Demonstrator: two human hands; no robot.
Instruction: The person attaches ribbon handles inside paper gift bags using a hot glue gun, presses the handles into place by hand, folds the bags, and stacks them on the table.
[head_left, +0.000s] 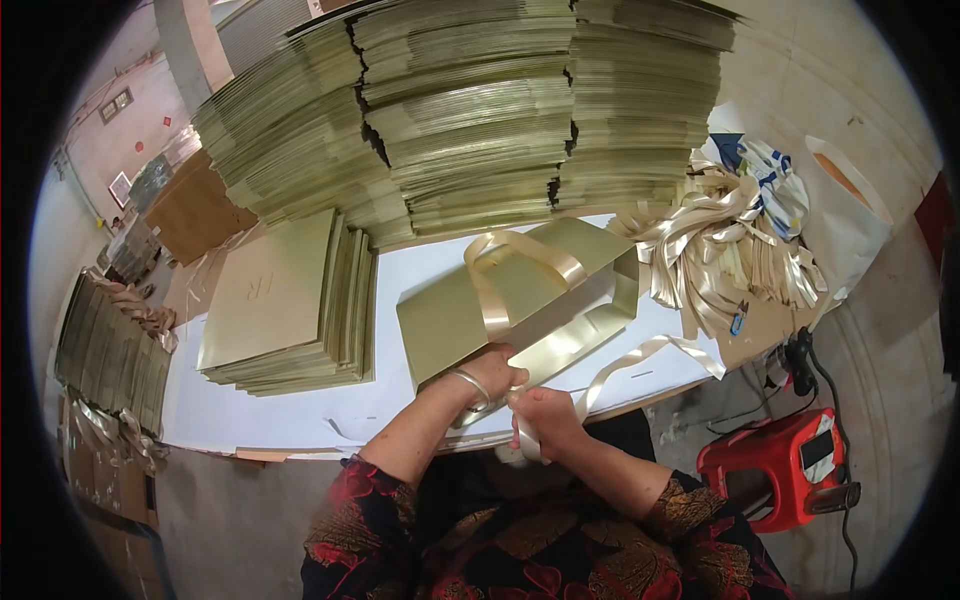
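Observation:
A gold paper bag [440, 324] lies on its side on the white table sheet, its mouth towards the right front. One satin ribbon handle [490, 292] loops over its upper panel. My left hand [488, 374], with a bangle at the wrist, closes on the near rim of the bag; some of its fingers are hidden. Close beside it, my right hand [548, 420] pinches a cream satin ribbon [640, 356]. One part of the ribbon hangs below that hand, and the rest trails right across the table.
Tall stacks of flat gold bags [470, 110] rise along the back. A pile of folded bags [270, 300] stands at left. Loose ribbons [715, 235] heap at right near a small blue tool [739, 318]. A red stool [770, 470] carrying a phone stands at lower right.

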